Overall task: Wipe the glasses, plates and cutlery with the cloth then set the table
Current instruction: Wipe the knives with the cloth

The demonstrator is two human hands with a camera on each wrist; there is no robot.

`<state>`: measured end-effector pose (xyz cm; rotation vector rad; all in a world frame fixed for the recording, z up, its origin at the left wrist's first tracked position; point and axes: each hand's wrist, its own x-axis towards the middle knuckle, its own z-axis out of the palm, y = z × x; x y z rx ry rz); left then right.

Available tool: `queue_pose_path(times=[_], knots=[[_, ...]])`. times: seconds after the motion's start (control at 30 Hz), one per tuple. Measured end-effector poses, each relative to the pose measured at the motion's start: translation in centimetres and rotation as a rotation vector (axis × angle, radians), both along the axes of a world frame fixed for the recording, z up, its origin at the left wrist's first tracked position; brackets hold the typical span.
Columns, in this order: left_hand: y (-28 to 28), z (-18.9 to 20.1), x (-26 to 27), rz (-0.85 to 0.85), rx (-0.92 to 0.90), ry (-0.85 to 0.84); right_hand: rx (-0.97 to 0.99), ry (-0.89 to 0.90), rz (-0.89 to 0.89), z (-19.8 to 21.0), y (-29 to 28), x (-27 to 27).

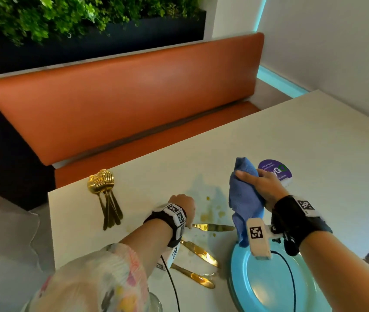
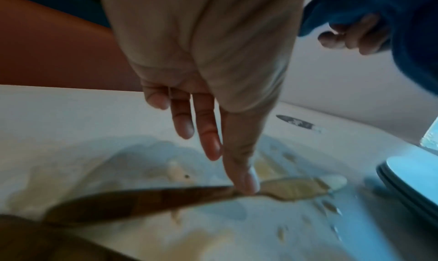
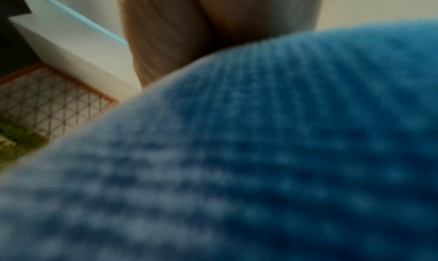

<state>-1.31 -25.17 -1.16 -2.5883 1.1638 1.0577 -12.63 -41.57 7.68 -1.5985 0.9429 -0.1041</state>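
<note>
Left hand is down on the white table, fingers straight and hanging loose, and the left wrist view shows one fingertip pressing on a gold knife where blade meets handle. Nothing is gripped there. The knife lies flat beside yellowish smears on the tabletop, with two more gold knives just nearer the person. Over on the right, the right hand is raised above the table with fingers curled round a bunched blue cloth, which hangs down toward the turquoise plates (a stack, judging by the rims in the left wrist view). The right wrist view is nearly all blurred blue weave, so finger detail there is hard to read. A bundle of gold spoons rests near the table's far left corner, well apart from the knives. A purple round card lies behind the right hand.
</note>
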Motion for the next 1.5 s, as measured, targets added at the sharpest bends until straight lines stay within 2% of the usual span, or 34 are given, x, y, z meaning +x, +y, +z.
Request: queue_pose_path(times=[0.13,0.23,0.4,0.73,0.93,1.07,1.27,1.4,1.5], knots=[[-0.4,-1.3,-1.4,-0.132,0.009,-0.164,0.030,-0.026,-0.053,-0.5,-1.3,-1.8],[-0.3,-1.7,-1.5,-0.216,0.002,-0.214,0.029,-0.024,-0.069,-1.1,-2.0,-2.9],[0.0,-1.8,-1.6,-0.221,0.003,-0.201,0.091,-0.054,-0.080,-1.7,-2.3,-4.0],[0.4,-1.9,-1.5,-0.107,0.015,-0.040,0.117,-0.062,-0.105,-2.4,-2.3,-4.7],[0.5,-1.8,-1.1,-0.173,0.023,-0.039,0.213,-0.084,-0.161,-3.2,-1.6,-4.9],[1.0,-0.2,-0.6,-0.077,-0.066,-0.023,0.327,-0.089,-0.251,-4.1,-0.9,-5.1],[2.0,4.0,0.6,0.195,-0.335,0.120,0.374,-0.079,-0.297,-4.7,0.4,-4.1],[2.1,6.1,0.6,0.282,-0.463,0.209,0.532,-0.231,-0.342,-4.2,1.7,-2.4],[1.4,7.6,0.2,0.307,-0.527,0.202,0.650,-0.351,-0.246,-2.7,3.6,-0.6]])
